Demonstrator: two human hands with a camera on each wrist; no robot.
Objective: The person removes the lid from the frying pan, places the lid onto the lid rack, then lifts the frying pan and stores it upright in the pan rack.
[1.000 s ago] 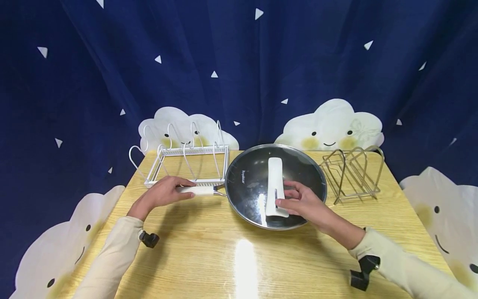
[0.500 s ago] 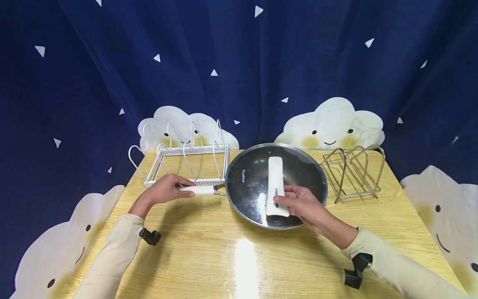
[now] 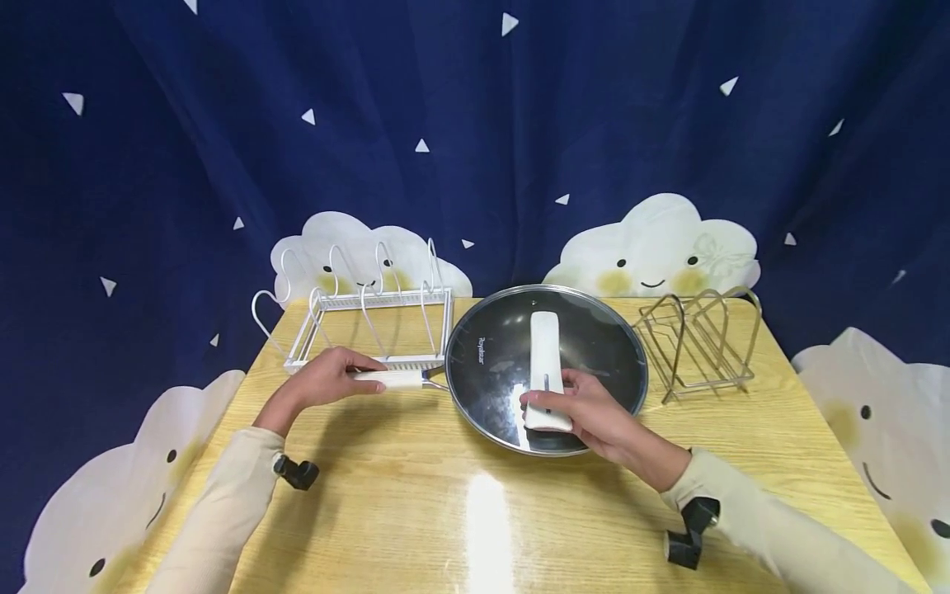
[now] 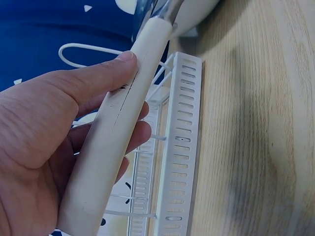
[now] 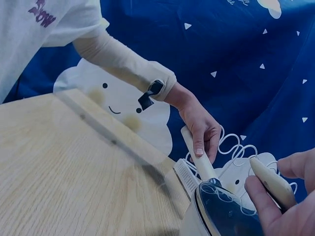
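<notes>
A frying pan stands on the table, its white handle (image 3: 397,379) pointing left. My left hand (image 3: 328,381) grips that handle; in the left wrist view the thumb lies along one side of the pan handle (image 4: 115,123) and the fingertips wrap round the other. On the pan sits a dark glass lid (image 3: 486,396) with a metal rim. Its long white lid handle (image 3: 545,346) runs front to back. My right hand (image 3: 597,417) holds the near end of it between thumb and fingers, as the right wrist view also shows around the lid handle (image 5: 273,184). The lid hides the pan's inside.
A white wire rack (image 3: 411,361) stands at the back left, close behind the pan handle. To the right of the pan is a metal wire rack (image 3: 712,385). A dark blue curtain (image 3: 475,99) hangs behind the wooden table (image 3: 401,511).
My right hand has shifted left and closed its thumb and fingers about the lid handle's near end. The left hand, pan and lid have stayed in place.
</notes>
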